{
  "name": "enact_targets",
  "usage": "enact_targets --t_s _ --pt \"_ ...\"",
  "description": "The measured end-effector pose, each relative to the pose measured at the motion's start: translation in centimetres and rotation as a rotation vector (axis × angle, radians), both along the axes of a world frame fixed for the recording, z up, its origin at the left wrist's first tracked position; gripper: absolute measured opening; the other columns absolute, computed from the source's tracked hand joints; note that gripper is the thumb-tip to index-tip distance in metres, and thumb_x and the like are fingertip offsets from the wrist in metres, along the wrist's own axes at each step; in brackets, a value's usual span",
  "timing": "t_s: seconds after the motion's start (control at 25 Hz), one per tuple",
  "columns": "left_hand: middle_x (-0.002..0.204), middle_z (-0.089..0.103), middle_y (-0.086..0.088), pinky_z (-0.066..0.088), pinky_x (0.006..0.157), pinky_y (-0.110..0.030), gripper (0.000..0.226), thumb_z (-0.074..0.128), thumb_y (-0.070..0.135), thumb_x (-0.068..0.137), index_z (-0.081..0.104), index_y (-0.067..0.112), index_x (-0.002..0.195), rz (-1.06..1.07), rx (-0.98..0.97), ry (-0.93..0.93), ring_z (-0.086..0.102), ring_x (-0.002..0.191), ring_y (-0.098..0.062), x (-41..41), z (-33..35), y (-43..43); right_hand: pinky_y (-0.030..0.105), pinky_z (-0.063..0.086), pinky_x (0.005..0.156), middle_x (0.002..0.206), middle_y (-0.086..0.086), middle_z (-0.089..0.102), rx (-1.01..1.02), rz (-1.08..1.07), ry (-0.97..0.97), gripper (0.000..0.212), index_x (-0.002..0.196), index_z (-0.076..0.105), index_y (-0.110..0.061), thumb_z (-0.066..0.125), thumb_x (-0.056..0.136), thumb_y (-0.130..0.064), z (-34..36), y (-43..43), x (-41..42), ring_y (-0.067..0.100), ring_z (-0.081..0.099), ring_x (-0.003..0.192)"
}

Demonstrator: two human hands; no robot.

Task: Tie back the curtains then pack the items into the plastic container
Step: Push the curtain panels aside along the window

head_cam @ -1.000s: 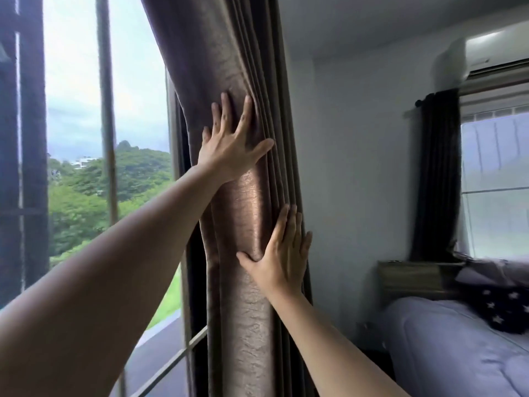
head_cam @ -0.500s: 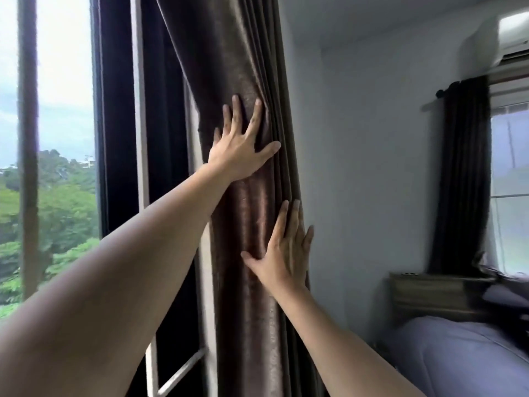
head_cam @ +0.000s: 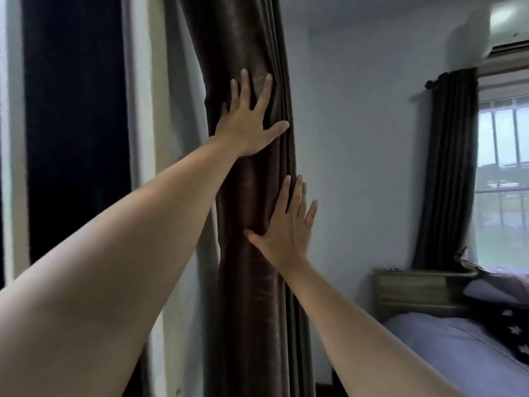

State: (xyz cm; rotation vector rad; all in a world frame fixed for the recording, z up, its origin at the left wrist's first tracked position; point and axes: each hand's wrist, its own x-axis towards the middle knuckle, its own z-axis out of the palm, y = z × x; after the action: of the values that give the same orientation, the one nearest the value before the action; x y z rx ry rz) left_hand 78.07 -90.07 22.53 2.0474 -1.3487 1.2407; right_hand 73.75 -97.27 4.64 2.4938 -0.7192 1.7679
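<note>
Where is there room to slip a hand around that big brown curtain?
Bare wall lies open to the right of the curtain, between it and the wooden headboard. On its left, a pale strip runs beside the dark window. The front is crowded: left hand and right hand lie flat on it.

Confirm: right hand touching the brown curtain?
Touching. Head view shows the right hand pressed flat on the brown curtain, thumb and fingers lying against its folds.

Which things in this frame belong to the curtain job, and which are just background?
Job: brown curtain, gathered; left hand and right hand, both flat on it.

Background: far curtain, bed, headboard, air conditioner. No tie-back or plastic container visible.
</note>
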Motion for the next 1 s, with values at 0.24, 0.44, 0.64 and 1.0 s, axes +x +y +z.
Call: enact_targets --t_s 0.24,0.44,0.64,1.0 --pt "0.153 -0.030 -0.012 0.001 0.115 -0.053 0.088 0.032 0.067 0.087 -0.021 0.028 0.145 0.096 -0.028 -0.003 -0.022 0.142 -0.031 3.1 0.2 -4.4 0.043 -0.018 0.107 0.156 0.016 -0.015 -0.049 0.091 -0.048 0.129 0.140 -0.030 -0.017 0.067 0.068 -0.063 0.2 -5.3 4.1 0.030 -0.010 0.146" --pt "0.153 -0.028 -0.013 0.000 0.115 -0.053 0.087 0.033 0.065 0.089 -0.020 0.026 0.146 0.200 -0.088 0.023 -0.021 0.143 -0.031 4.4 0.4 -6.3 0.046 -0.008 0.110 0.157 0.020 0.004 -0.119 0.221 -0.112 0.126 0.147 -0.005 -0.015 0.074 0.061 -0.060 0.5 -8.1 7.1 0.034 0.005 0.145" --pt "0.155 -0.028 -0.006 0.003 0.117 -0.052 0.074 0.028 0.051 0.096 -0.022 0.028 0.145 0.139 -0.178 0.161 -0.020 0.143 -0.025 3.5 -0.9 -5.8 0.055 0.005 0.108 0.153 0.018 0.011 -0.180 0.325 -0.158 0.129 0.148 0.010 -0.011 0.079 0.051 -0.062 -0.1 -8.4 8.3 0.037 0.021 0.141" --pt "0.155 0.027 -0.009 0.029 0.086 -0.019 0.067 0.017 0.051 0.097 -0.027 0.027 0.143 0.362 -0.339 0.316 0.059 0.102 -0.024 -3.8 -8.9 -2.3 0.064 0.013 0.101 0.153 0.018 0.004 -0.079 0.673 -0.140 0.135 0.148 -0.006 -0.019 0.077 0.053 -0.064 -9.5 -8.7 5.3 0.038 0.007 0.139"
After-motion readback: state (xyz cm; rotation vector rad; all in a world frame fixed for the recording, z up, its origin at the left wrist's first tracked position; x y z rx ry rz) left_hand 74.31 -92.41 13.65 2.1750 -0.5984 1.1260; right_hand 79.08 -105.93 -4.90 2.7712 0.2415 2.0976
